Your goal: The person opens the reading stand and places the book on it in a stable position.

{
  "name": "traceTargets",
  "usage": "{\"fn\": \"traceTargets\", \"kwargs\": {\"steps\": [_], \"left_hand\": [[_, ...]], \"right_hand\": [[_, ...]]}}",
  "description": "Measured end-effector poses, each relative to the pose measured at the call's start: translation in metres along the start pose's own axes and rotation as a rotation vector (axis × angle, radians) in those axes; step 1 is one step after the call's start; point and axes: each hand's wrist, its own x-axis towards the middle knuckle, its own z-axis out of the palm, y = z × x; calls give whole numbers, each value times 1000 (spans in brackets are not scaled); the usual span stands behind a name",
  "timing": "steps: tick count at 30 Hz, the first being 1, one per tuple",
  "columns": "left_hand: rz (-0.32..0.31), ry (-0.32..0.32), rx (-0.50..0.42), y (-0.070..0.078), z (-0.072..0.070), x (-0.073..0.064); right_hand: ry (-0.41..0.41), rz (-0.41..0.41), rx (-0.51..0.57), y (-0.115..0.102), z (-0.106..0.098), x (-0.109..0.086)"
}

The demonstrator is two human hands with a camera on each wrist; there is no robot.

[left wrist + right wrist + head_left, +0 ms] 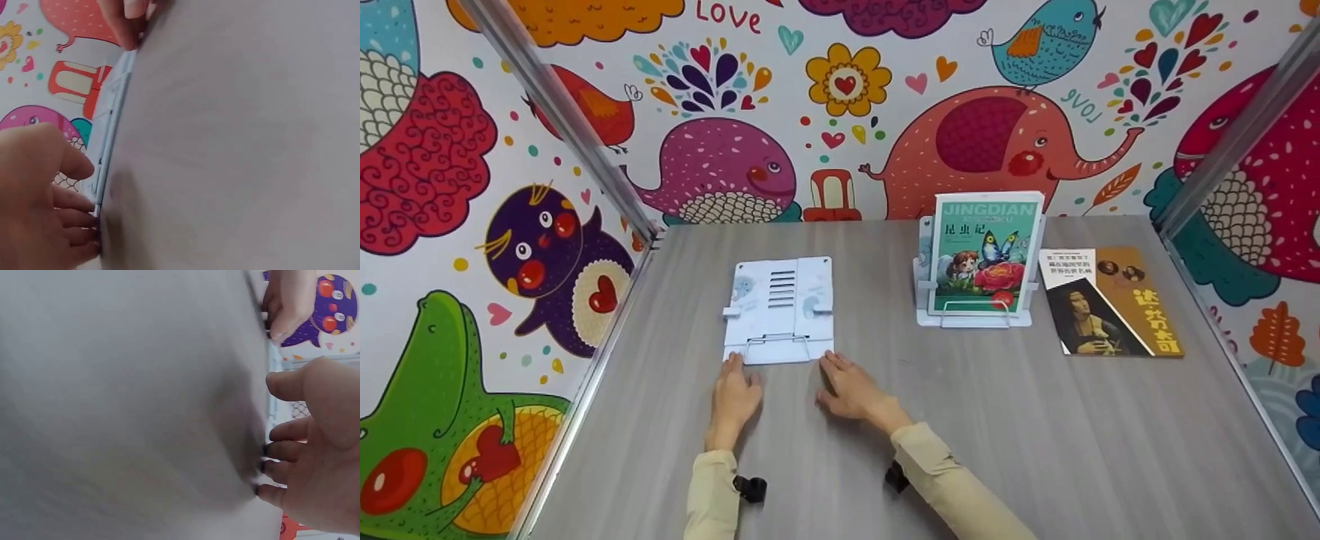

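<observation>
A white folding book stand (780, 315) with slots and a wire page holder lies flat on the table. At its near left corner my left hand (735, 394) touches the edge with its fingertips. My right hand (851, 386) has its fingertips at the near right corner, the thumb apart and pointing inward. Seen low in the left wrist view, the stand (107, 135) shows as a thin pale slab beside the left hand (42, 197). In the right wrist view, the fingers of the right hand (326, 450) are extended, hiding part of the stand.
On the right, a second white stand (922, 294) props up a green book (986, 255) with a butterfly on its cover. Beyond it a brown and white book (1114, 304) lies flat. Metal-edged walls with animal drawings enclose the grey table (990, 405) at the back and sides.
</observation>
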Motion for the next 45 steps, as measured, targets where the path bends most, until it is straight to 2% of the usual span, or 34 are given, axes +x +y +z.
{"fn": "traceTargets", "kwargs": {"steps": [4,8,12,15,22,26,32,35,39,42,45], "left_hand": [[-106,57,-145,-6,-8,13],[-198,19,-293,-8,-13,28],[-219,16,-436,-7,-16,39],[-230,31,-468,-7,-18,44],[-245,38,-495,-5,-23,45],[-274,44,-498,-7,-25,40],[-317,83,-363,-8,-27,28],[-327,83,-321,-7,-27,23],[-327,86,-337,-7,-22,17],[-305,80,-348,-6,-18,15],[-276,40,-331,-5,-18,16]], "right_hand": [[66,36,254,6,-8,15],[156,92,432,12,-9,30],[199,124,544,15,-6,37],[223,120,615,17,-5,38],[279,106,861,27,-7,34],[278,103,882,32,-9,30],[279,109,912,42,-13,18],[270,154,941,46,-18,11],[287,206,944,48,-24,2],[329,259,919,52,-26,-2],[350,334,855,60,-27,-5]]}}
